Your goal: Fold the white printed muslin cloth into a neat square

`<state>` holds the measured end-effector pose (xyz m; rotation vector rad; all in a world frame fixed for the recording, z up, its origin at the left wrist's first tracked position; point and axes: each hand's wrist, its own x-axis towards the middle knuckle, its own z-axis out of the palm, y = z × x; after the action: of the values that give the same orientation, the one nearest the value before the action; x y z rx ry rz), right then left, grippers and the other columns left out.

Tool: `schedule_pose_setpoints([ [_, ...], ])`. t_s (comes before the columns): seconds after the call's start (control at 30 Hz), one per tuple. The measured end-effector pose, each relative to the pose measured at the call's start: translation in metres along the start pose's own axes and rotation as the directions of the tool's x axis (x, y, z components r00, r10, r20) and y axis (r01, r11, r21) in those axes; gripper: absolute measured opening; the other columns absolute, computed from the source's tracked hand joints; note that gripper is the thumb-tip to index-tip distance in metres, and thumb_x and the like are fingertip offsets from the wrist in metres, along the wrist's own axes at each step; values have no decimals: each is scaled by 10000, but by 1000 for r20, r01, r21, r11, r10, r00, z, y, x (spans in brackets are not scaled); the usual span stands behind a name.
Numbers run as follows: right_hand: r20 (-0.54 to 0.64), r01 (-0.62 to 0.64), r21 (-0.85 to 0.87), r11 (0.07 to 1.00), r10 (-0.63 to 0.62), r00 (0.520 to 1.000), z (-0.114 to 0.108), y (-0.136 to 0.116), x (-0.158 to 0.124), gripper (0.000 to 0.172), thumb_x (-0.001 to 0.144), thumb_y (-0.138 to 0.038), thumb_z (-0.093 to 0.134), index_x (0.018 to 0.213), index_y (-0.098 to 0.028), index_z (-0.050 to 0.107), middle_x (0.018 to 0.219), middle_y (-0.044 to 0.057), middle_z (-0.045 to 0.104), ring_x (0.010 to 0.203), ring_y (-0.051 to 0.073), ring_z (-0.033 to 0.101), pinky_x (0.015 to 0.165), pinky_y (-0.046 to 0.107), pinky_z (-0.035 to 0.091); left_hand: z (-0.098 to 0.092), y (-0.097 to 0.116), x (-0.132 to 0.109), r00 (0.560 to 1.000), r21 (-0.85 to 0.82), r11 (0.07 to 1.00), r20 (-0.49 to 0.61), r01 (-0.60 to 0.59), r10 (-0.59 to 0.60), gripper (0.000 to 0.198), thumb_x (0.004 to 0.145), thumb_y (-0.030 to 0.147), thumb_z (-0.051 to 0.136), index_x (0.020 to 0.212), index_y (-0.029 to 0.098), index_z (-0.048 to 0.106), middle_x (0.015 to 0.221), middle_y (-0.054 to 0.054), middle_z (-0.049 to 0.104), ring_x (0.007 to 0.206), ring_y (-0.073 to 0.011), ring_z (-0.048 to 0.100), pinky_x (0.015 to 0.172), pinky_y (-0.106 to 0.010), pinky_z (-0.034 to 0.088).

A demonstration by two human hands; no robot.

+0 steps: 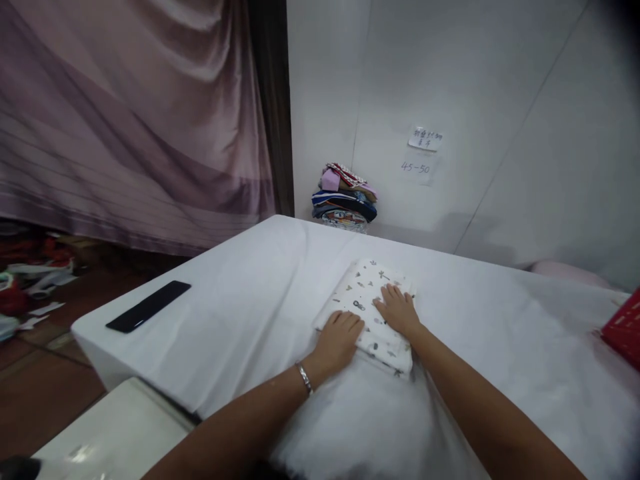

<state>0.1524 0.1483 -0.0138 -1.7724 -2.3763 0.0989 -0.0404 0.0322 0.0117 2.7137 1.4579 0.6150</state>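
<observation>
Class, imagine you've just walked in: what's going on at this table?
A person has both bare hands on a folded white cloth with small printed motifs, which lies on a white-covered table. The left hand is on its near left part, the right hand on its right side, fingers spread. A flat black object lies near the table's left edge, and a stack of folded fabrics shows beyond the far edge, by the wall.
</observation>
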Motion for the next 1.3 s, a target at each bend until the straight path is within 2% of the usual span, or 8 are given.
schedule_pose_setpoints([
  [0.2,-7,28,-57,998,-29,1000,-2,2,-8,510,908,-449,267,1332,-181,363,1427,105,323,1316,246,230,1030,450,159,-6,-44,-19,974,30,974,-47,224,-223,462,710,58,486,1154,186,485,1256,-73,489,1169,-212,401,960,-351,325],
  [0.33,-34,49,-39,998,-51,998,-10,1,-10,463,917,-416,262,1297,-196,408,1398,94,376,1300,224,268,1032,424,169,0,-54,-25,931,-23,931,-20,364,-364,427,726,56,450,1130,180,508,1163,-71,548,1055,-193,486,889,-311,386],
  [0.47,87,3,-28,1000,-1,996,-30,-13,-15,481,905,-437,281,1292,-189,421,1401,112,363,1295,255,272,1022,469,163,1,-53,-24,923,-96,920,-24,381,-384,418,694,17,427,1063,179,539,1071,-65,568,1010,-175,501,870,-295,389],
  [0.57,116,-2,15,1000,0,993,-38,-31,-33,607,896,-520,224,1380,-161,298,1463,112,239,1344,261,154,1048,472,84,0,-54,-23,924,-145,916,-31,373,-381,430,682,-3,410,1042,192,544,1059,-52,565,1007,-163,499,880,-289,383],
  [0.77,174,117,86,989,-131,976,-19,-50,-78,675,875,-593,174,1411,-189,245,1497,39,122,1367,239,45,1071,441,5,4,-57,-23,917,-161,911,-62,381,-394,468,670,-9,411,1080,182,531,1086,-63,555,1020,-176,497,909,-310,385],
  [1.03,198,76,145,987,-104,975,-24,-52,-78,660,875,-589,186,1411,-208,241,1500,31,102,1370,227,24,1073,428,-19,4,-60,-23,917,-176,926,-166,335,-364,472,645,-11,401,1049,183,549,1083,-53,571,1018,-180,509,894,-303,418],
  [1.17,233,57,214,975,-108,966,-30,-66,-76,648,878,-592,182,1397,-213,267,1497,64,129,1366,255,43,1064,463,11,-2,-79,-21,888,-142,926,-265,350,-376,479,626,17,394,1037,187,574,1096,-53,589,1053,-192,505,942,-314,386],
  [1.3,251,129,313,941,-213,944,-30,-98,-85,646,859,-620,240,1356,-220,338,1483,99,180,1357,301,74,1056,487,60,-14,-114,-24,834,-172,865,-232,471,-500,376,671,113,398,968,188,616,1051,-44,630,1007,-195,545,898,-288,400],
])
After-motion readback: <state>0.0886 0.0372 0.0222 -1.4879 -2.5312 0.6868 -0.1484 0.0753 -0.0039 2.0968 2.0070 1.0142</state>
